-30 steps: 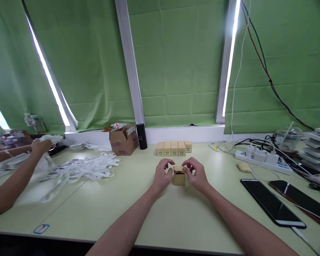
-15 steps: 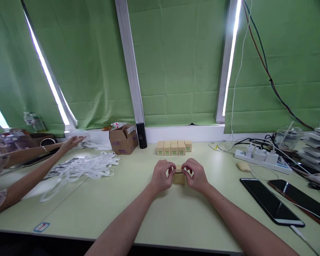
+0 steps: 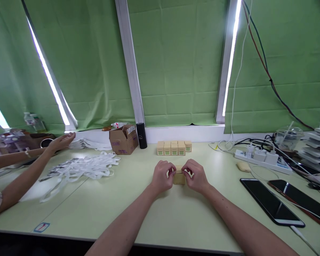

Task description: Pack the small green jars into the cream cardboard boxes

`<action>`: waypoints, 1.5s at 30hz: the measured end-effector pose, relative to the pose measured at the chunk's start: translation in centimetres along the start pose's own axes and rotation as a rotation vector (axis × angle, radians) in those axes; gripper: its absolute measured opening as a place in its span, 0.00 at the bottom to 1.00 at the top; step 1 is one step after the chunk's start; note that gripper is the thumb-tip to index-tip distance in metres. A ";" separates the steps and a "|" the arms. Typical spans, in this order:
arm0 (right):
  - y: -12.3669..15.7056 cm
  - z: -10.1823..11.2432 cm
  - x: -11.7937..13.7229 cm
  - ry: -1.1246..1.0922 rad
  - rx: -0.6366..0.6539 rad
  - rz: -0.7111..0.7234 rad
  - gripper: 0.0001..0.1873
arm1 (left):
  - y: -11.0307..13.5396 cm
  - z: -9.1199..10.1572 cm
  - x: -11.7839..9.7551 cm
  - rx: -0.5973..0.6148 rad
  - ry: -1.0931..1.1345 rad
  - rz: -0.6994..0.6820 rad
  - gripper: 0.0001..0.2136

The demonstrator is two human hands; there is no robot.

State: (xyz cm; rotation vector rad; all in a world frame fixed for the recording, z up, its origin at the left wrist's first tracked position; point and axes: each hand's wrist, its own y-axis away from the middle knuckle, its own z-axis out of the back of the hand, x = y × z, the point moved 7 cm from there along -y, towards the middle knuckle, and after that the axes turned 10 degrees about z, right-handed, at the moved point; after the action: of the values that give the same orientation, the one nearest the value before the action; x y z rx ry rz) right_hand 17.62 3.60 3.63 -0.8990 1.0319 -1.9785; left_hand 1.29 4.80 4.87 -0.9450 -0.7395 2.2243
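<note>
A small brown cardboard box (image 3: 179, 179) stands on the table between my two hands, its top flap nearly down at the front edge. My left hand (image 3: 162, 175) pinches the left side of the box near the flap with thumb and forefinger. On the other side my right hand (image 3: 196, 175) grips the right edge in the same way. Behind them, several like boxes (image 3: 171, 148) with small green-framed windows stand in a row.
At left are a heap of white straps (image 3: 88, 166) and a co-worker's hand (image 3: 61, 141). Farther back stand an open carton (image 3: 124, 139) and a black cylinder (image 3: 141, 136). Two phones (image 3: 271, 201), a power strip (image 3: 262, 161) and cables lie at right.
The flap of the small box has come down, narrowing the dark gap under it. My hands have barely moved. The co-worker's hands have shifted left.
</note>
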 end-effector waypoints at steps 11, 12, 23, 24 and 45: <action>0.3 0.1 0.3 -0.011 -0.041 0.102 0.07 | 0.2 0.2 -0.6 -0.025 -0.025 -0.069 0.03; 0.3 0.0 0.2 -0.013 -0.037 0.097 0.07 | 0.2 0.2 -0.6 -0.023 -0.023 -0.073 0.03; 0.4 -0.4 0.0 -0.031 0.042 0.063 0.07 | 0.2 -0.4 0.0 0.047 -0.041 0.017 0.07; 0.3 -0.4 -0.1 -0.035 0.060 0.054 0.06 | 0.1 -0.5 0.1 0.053 -0.044 0.039 0.07; 1.1 0.0 -3.9 -0.054 0.221 -0.193 0.14 | -0.1 -2.0 4.9 0.151 -0.122 0.575 0.17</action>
State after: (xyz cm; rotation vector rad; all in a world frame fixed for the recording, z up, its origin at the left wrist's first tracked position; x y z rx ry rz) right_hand 19.87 6.38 1.73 -0.9526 0.7007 -2.1652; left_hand 0.08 8.85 1.65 -1.0482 -0.3662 2.8089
